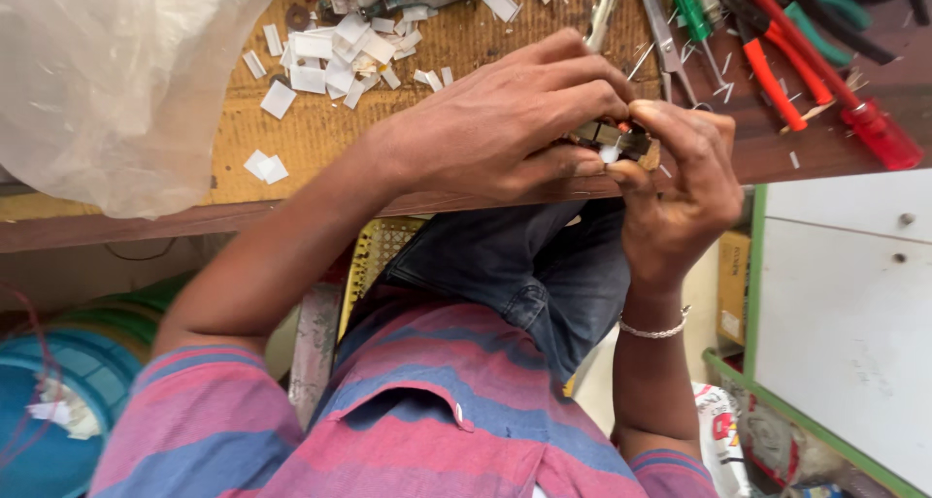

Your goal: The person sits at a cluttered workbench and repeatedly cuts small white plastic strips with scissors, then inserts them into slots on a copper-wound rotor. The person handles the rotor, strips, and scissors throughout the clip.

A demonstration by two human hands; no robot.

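While both hands' fingers pinch small boxy metal part (612,141), white paper scraps (330,56) litter wood bench (320,134).

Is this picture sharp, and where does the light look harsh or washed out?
Head view: hands and the small part are fairly sharp; the clear plastic bag at upper left looks pale and washed out; the white cabinet is bright; under the bench is shadowed.

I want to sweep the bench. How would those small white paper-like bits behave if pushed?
The white bits look thin and flat, so they are probably very light and would slide or scatter rather than roll. Some overlap in a loose pile, so a push would likely spread them. They seem hard to pinch off the wooden bench.
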